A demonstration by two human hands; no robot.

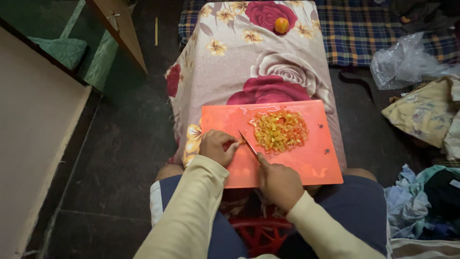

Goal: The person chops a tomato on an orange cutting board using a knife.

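Nearest the camera, a red plastic stool or basket (258, 232) shows between the person's knees, mostly hidden by the forearms in cream sleeves. Above it, the right hand (279, 184) is closed around the handle of a knife (249, 145), the handle itself buried in the grip; the blade angles up and left across the orange cutting board (316, 165). The left hand (218, 146) is curled with fingertips tucked down on a small piece at the blade's edge, pinning it so it does not slide; the piece is too covered to make out clearly. The board rests on the near end of a narrow counter draped in a floral cloth (239, 62), close to the lap so both hands reach it easily. Just beyond the blade lies a heap of chopped tomato (280, 130), pushed aside to keep the cutting spot open, with a wet smear behind it. At the far end of the cloth sits a whole tomato (281, 25), well apart. A crumpled plastic bag (407, 60) and heaped clothes to the right are cut off by the frame.
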